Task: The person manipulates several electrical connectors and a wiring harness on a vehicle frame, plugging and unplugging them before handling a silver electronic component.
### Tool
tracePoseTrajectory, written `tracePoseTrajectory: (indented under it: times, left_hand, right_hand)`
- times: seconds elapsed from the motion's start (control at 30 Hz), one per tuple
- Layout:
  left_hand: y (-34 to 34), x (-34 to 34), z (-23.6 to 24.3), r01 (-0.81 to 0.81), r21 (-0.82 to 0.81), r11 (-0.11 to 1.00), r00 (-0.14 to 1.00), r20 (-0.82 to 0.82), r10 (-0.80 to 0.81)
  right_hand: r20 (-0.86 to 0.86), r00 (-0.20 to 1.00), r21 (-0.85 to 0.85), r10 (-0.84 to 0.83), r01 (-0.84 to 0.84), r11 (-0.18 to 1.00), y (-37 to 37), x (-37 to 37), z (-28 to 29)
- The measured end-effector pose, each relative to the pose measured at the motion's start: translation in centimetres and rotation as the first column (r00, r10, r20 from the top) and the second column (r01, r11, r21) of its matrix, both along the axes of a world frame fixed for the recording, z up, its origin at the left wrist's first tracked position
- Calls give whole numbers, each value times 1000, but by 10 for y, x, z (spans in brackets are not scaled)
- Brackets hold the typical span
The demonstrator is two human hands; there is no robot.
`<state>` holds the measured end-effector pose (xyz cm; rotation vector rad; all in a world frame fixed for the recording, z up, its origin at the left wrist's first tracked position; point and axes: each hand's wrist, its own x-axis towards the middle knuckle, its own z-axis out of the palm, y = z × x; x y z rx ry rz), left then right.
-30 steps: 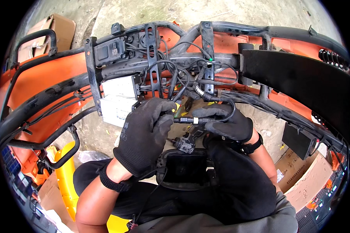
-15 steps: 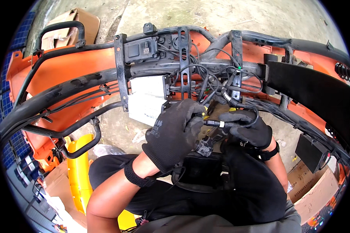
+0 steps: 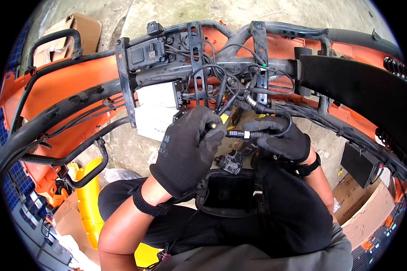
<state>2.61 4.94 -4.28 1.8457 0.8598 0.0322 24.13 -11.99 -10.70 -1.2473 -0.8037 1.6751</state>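
Head view: gloved hands (image 3: 184,150) hold ribbed cylindrical connector (image 3: 246,134), round plug (image 3: 214,126).

The frame (image 3: 99,95) runs left to right beyond the hands. A cable connector (image 3: 240,134) lies in the right hand (image 3: 285,137); to its left, another connector (image 3: 214,126) sits in the left hand (image 3: 187,151). Beyond that hand, two units (image 3: 156,122) lie left of the wire tangle (image 3: 230,74). A tool (image 3: 230,163) lies just beyond the open case (image 3: 226,211). One carton (image 3: 87,35) stands behind the frame, far left; another (image 3: 368,214), near right.
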Motion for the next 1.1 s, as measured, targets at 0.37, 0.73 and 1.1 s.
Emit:
tracePoseTrajectory:
  times: [0.37,0.73,1.1]
  left_hand:
    - [1,2,5,32,35,999,999,2,-32]
    - [-1,3,5,25,-35,999,1000,-15,-26]
    - [0,4,13,99,10,995,992,-77,-98]
  right_hand:
    - [-28,1000,29,-2,3,1000,1,0,-2]
    - [5,999,21,-33,33,999,-3,-2,-5]
    - [13,1000,52,-4,3,999,-3,-1,-4]
